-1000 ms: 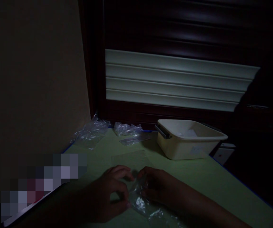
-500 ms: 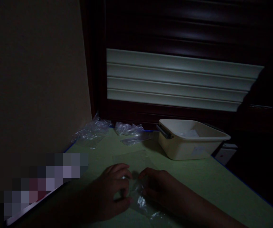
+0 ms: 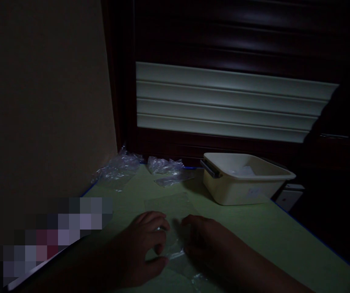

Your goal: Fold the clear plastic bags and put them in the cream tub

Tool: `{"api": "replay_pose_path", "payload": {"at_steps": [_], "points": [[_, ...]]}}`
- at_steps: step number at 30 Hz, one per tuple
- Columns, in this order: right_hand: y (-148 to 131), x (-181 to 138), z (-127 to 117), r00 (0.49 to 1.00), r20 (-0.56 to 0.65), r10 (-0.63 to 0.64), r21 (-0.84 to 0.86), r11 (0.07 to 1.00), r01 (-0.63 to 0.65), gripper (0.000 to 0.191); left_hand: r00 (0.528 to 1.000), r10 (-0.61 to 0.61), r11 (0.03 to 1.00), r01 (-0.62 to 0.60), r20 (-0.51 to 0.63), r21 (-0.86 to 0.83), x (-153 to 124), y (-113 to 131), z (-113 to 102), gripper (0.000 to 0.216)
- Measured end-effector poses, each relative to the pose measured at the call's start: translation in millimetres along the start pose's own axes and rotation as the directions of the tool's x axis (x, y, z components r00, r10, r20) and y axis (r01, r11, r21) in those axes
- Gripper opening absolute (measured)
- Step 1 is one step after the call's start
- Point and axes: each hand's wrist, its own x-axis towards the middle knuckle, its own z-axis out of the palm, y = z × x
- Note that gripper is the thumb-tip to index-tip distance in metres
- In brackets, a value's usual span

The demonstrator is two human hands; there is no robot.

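A clear plastic bag point(image 3: 175, 201) lies on the green tabletop point(image 3: 235, 232), spread out between and beyond my hands, with a shiny crease near my right thumb. My left hand point(image 3: 150, 246) is at the bag's left side, fingers curved and thumb apart, leaving a gap between them. On the other side, my right hand point(image 3: 205, 238) has its bent index finger and its thumb apart, over the bag's right part. Deep shadow hides its other fingers, and I cannot tell how firmly either hand touches the film.
Crumpled clear plastic point(image 3: 120, 167) lies in the back left corner, with more clear film point(image 3: 167, 169) beside it. A cream plastic basin point(image 3: 238, 191) with dark handles stands at the back right, something pale inside. Behind it is a white box point(image 3: 289, 197). A wall borders the left.
My right hand has shifted slightly right. The crinkled film between my hands looks flatter, its bright wrinkles reduced to a thin crease. My left hand has hardly moved.
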Motion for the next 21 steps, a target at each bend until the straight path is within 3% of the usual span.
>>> {"api": "replay_pose_path", "payload": {"at_steps": [3, 6, 9, 13, 17, 21], "points": [[1, 1, -3, 0.998, -0.049, 0.026, -0.169, 0.985, -0.034, 0.03, 1.0, -0.002, 1.0, 0.002, -0.005, 0.002, 0, 1, 0, 0.023], [-2, 2, -4, 0.997, -0.079, 0.022, -0.278, 0.96, -0.044, 0.023, 1.0, 0.009, 1.0, -0.009, -0.008, -0.005, 1, 1, 0, 0.025], [-10, 3, 1, 0.994, -0.086, -0.072, -0.276, 0.96, 0.045, 0.017, 1.0, 0.02, 1.0, -0.02, -0.011, -0.014, 1, 2, -1, 0.025], [-14, 1, 9, 0.981, 0.033, -0.189, -0.315, 0.93, 0.19, 0.016, 0.999, 0.026, 0.999, -0.026, -0.018, -0.026, 1, 1, -2, 0.025], [-9, 1, 7, 0.992, 0.042, -0.123, -0.3, 0.945, 0.13, 0.015, 0.998, 0.045, 0.999, -0.044, -0.034, 0.015, 1, 1, -4, 0.022], [-8, 2, 6, 0.998, 0.02, -0.058, -0.286, 0.956, 0.061, 0.016, 0.985, 0.148, 0.973, -0.127, -0.094, 0.195, 4, 4, -8, 0.021]]}}
